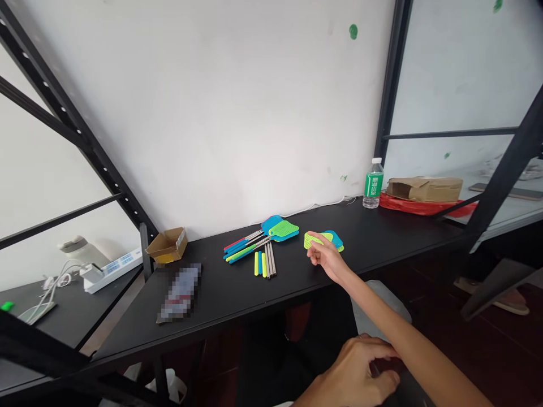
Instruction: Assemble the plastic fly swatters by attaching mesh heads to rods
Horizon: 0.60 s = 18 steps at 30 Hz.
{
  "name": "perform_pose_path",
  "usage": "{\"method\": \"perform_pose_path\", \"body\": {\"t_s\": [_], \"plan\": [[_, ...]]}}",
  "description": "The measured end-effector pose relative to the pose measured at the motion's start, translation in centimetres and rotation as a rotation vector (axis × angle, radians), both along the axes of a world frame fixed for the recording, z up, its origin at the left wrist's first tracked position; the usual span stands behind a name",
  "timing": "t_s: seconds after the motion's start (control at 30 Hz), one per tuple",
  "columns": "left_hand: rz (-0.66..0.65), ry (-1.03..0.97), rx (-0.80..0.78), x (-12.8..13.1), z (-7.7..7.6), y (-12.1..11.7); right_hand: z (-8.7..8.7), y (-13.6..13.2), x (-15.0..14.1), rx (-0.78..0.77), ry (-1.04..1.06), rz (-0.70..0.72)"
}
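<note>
The right hand, fingers loosely bent, reaches over the yellow swatter head on the table; contact is unclear. The left hand curls half-open nearby, grip unclear. Farther left lie 3 short handles.

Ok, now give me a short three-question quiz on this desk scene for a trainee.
1. The clear, white-capped plastic bottle is labelled mainly in: A) red, B) green, C) yellow.
2. True or false: in the picture, the loose silver metal rods lie to the right of the short yellow and blue tubes.
3. Which hand is nearer the small pile of yellow-green and blue flat mesh pieces?

Key: 1. B; 2. True; 3. The right hand.
</note>
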State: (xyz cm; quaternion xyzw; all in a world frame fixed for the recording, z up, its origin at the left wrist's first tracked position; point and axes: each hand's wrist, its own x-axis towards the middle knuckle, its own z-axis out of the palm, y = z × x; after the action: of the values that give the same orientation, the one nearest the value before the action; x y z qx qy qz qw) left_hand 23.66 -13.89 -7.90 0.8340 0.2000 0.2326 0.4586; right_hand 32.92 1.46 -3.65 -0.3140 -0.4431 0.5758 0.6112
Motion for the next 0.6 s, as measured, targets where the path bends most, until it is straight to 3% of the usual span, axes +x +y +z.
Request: {"method": "perform_pose_path", "body": {"t_s": [0.2,0.3,0.47,0.6], "plan": [[-0.022,0.021,-0.085,-0.3,0.4,-2.2,-0.2,0.1,0.1,0.005,0.000,-0.018],[-0.037,-0.034,-0.088,-0.8,-0.1,-1.5,-0.1,0.0,0.0,-0.001,0.019,-0.025],[0.292,-0.165,-0.137,-1.1,-1.7,1.6,0.0,0.1,-0.1,-0.006,0.020,-0.032],[0.259,-0.201,-0.195,-0.3,-2.4,1.7,-0.2,0.3,0.0,-0.002,0.014,-0.008]]}}
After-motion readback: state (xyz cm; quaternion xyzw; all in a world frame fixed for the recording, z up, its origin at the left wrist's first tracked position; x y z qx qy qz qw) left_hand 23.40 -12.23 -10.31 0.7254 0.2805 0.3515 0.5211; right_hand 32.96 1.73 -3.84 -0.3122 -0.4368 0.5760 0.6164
